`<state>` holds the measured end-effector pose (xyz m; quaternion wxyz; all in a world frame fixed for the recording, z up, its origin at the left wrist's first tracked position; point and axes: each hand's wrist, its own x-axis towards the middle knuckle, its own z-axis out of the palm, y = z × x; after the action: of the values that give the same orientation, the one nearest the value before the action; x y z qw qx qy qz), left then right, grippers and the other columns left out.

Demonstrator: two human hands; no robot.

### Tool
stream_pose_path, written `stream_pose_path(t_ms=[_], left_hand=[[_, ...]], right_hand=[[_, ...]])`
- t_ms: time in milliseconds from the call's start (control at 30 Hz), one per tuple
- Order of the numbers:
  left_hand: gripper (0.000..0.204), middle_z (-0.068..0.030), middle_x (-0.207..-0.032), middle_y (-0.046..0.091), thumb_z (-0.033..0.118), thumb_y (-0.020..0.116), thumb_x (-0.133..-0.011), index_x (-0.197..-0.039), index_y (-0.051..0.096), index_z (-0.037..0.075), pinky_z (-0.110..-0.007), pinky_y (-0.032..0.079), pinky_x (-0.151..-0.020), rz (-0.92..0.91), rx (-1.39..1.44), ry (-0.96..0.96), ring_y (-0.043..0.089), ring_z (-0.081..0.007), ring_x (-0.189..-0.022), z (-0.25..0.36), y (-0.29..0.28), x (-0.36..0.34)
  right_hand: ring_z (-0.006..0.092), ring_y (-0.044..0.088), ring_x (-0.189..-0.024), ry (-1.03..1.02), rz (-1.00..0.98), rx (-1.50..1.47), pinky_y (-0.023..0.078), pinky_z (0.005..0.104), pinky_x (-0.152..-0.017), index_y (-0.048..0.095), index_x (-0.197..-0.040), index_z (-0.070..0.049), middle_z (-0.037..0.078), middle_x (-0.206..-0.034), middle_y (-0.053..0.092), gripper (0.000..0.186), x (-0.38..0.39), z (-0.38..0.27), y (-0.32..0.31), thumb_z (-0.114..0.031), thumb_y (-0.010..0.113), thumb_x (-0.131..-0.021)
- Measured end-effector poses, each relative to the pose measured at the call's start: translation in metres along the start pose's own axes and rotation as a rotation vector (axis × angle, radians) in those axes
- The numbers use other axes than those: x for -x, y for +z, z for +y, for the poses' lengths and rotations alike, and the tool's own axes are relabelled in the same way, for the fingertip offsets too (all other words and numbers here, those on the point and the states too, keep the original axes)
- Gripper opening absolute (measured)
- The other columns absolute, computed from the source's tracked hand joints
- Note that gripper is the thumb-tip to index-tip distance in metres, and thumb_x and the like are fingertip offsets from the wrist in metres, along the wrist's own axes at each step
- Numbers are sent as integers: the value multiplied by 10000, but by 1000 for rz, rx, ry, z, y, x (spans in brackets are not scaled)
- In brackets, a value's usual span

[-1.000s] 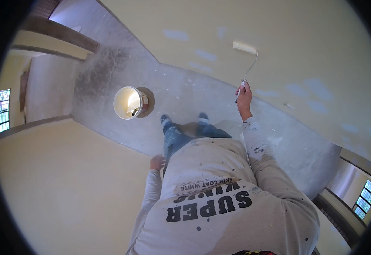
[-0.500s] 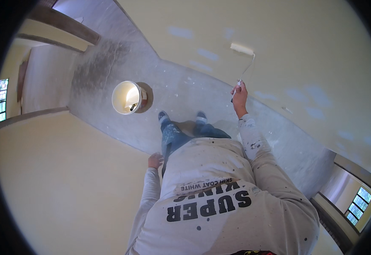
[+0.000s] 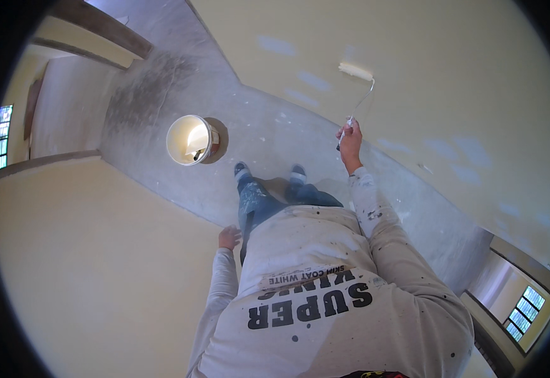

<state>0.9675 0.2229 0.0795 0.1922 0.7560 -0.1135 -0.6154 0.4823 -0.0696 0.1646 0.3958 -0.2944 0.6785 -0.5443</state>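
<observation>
My right hand (image 3: 350,146) is closed around the handle of a paint roller (image 3: 355,71). The pale, narrow roller sleeve lies against the cream wall (image 3: 439,75) on the right, joined to the handle by a bent wire frame. At my left side hangs my left hand (image 3: 229,237), beside my thigh, its fingers loosely apart and nothing visible in them. On the floor ahead and to the left stands a white bucket (image 3: 171,146). Pale paint shows inside it, along with a light object with a dark end that I cannot make out.
The grey concrete floor (image 3: 262,129) runs between the right wall and another cream wall (image 3: 98,246) at left. Barred windows show at far left (image 3: 0,138) and lower right (image 3: 526,313). A dark beam-like edge (image 3: 104,28) crosses the upper left.
My right hand and the roller have shifted slightly left, the sleeve staying by the wall. My left hand keeps its place beside my thigh. The whole view has turned a little.
</observation>
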Motion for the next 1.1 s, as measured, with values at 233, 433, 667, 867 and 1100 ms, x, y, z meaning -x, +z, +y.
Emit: stream_pose_path(t_ms=[233, 433, 667, 867, 1100], left_hand=[[382, -113, -1009, 708, 317, 561, -948, -1223, 588, 54, -356, 505, -597, -95, 108, -27, 678, -240, -801, -24, -26, -1], [359, -107, -1013, 708, 296, 553, -953, -1219, 583, 57, -364, 507, -604, -21, 33, -39, 677, -248, -811, 6, 2, 23], [354, -101, -1007, 710, 302, 566, -947, -1202, 591, 59, -366, 509, -614, -4, 17, -43, 676, -224, -807, -4, -12, 27], [362, -101, -1006, 713, 325, 582, -945, -1193, 607, 63, -344, 499, -600, -4, 21, -39, 674, -216, -787, 15, -7, 45], [366, -129, -1051, 711, 265, 520, -966, -1276, 549, 72, -357, 508, -603, -35, 24, -48, 679, -244, -791, 7, -23, 35]], right_hand=[[143, 529, -658, -216, 3, 53, 462, 300, -631, 540, -1225, 3, 58, -764, 550, 258, 7, -65, 25, -150, 440, -1044], [127, 537, -675, -36, 1, -6, 485, 295, -645, 524, -1260, 3, 44, -766, 544, 276, 0, -22, 7, -139, 439, -1038], [136, 527, -679, -226, -7, -37, 482, 300, -635, 528, -1245, 14, 56, -795, 542, 258, 6, -73, 27, -106, 438, -1035], [115, 539, -701, 70, 21, -178, 495, 295, -641, 515, -1272, 13, 41, -827, 554, 281, 9, -32, 18, -114, 430, -1035], [135, 523, -679, -209, 17, -96, 484, 290, -629, 538, -1221, 3, 49, -783, 531, 251, 14, -81, 33, -141, 444, -1038]])
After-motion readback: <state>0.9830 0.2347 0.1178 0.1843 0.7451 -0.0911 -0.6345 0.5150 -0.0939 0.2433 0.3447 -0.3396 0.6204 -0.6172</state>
